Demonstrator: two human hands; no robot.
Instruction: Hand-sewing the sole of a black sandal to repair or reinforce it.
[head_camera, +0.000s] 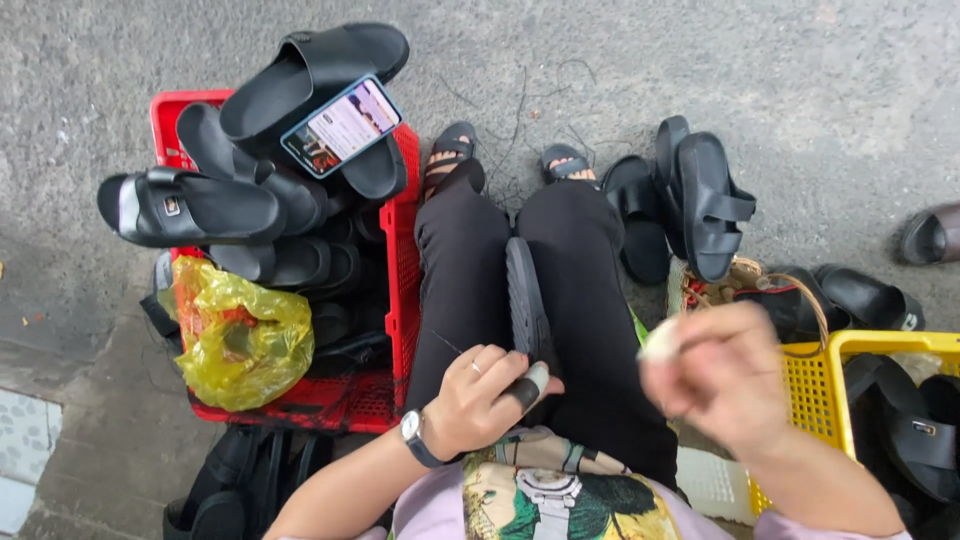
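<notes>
Sandals fill one red crate (400, 290) far left, one phone (341, 125) atop; left hand (480, 395) grips one black sole (525, 300) between the knees, blurred right hand (715, 375) pinched closed beside one yellow basket (815, 400).

Rough grey concrete floor (700, 60) in flat daylight, a pale patterned tile (25, 440) at its lower left edge, a red plastic crate (400, 270) on the left, a yellow plastic basket (810, 390) on the right, dark thread scraps (520, 110) near the top middle.
</notes>
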